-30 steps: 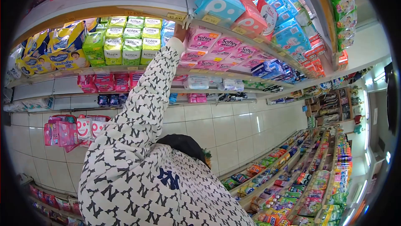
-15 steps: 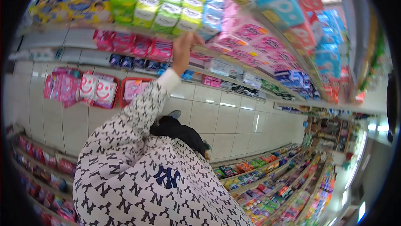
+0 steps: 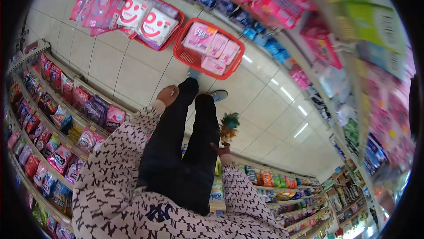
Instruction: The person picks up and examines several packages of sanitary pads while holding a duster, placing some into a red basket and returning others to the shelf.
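My left hand (image 3: 168, 94) hangs beside my left leg with its fingers curled in; nothing shows in it. My right hand (image 3: 221, 148) is by my right leg, closed at the lower end of what looks like a feather duster (image 3: 229, 127) with teal and tan tufts; its handle is mostly hidden. On the floor ahead of my feet stands a red basket (image 3: 177, 54) with several pink packs (image 3: 199, 38) in it. Touching or close beside it, another red basket (image 3: 177, 31) holds white packs with red smiling faces (image 3: 157, 28) and pink bags (image 3: 104, 11).
A shelf (image 3: 349, 53) along the right carries pink, blue and green packs. Behind me, tiered shelves (image 3: 66, 137) hold many small coloured pouches. Pale floor tiles (image 3: 260, 120) run between the shelves.
My left hand has come away from the green and blue packs on the shelf and dropped beside my leg. The view has tilted down, bringing both baskets and my right hand into sight.
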